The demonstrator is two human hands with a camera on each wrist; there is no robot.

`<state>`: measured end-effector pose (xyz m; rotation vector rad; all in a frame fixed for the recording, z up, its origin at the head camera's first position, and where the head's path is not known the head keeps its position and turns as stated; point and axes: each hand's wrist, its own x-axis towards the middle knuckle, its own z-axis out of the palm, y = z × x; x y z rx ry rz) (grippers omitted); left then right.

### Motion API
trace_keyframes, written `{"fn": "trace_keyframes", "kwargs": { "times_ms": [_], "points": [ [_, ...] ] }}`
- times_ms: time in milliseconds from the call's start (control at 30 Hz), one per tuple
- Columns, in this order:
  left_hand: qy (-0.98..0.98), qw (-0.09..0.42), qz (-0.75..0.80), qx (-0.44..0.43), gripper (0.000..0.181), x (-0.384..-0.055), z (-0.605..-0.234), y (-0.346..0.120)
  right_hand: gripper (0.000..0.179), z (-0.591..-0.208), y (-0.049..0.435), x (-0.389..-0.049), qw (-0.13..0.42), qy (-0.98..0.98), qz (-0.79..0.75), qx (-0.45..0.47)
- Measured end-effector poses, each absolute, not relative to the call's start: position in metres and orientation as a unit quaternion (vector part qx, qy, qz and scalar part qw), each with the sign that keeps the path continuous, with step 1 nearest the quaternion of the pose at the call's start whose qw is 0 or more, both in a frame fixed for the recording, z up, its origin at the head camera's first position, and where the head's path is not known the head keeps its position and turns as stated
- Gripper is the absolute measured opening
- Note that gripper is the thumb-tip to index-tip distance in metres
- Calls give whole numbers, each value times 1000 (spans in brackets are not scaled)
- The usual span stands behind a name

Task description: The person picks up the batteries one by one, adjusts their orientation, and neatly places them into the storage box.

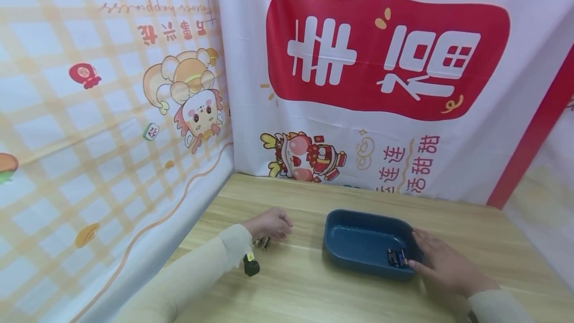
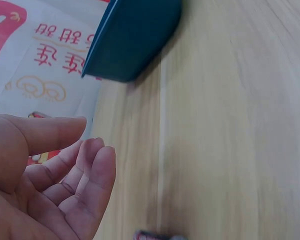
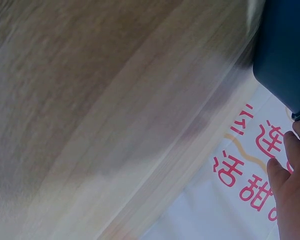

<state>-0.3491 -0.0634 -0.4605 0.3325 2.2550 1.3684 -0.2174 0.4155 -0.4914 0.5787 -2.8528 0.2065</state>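
Observation:
My left hand (image 1: 272, 224) hovers over the table on the left, its fingers loosely bent and nothing between thumb and fingertips in the left wrist view. Just below it lie a few small batteries (image 1: 265, 242), partly hidden by the hand and sleeve. One battery (image 2: 157, 236) shows at the lower border of the left wrist view. On the right stands a dark blue plastic bin (image 1: 354, 262) with several batteries (image 1: 396, 258) gathered at its right end. My right hand (image 1: 448, 264) holds that end by the rim, thumb on the near side and fingers toward the far corner.
The wood-grain table (image 1: 296, 288) meets a printed cloth (image 1: 242, 88) behind and another patterned cloth (image 1: 58, 128) at its left edge. A small black device (image 1: 251, 265) is on the left wrist. Table surface separates the left hand from the bin.

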Motion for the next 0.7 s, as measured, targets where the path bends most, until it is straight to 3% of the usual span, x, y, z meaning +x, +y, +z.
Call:
{"fn": "trace_keyframes", "kwargs": {
  "times_ms": [700],
  "points": [
    [827, 193, 525, 52, 24, -356, -483, -126, 76, -493, 415, -214, 119, -970, 71, 198]
  ]
}}
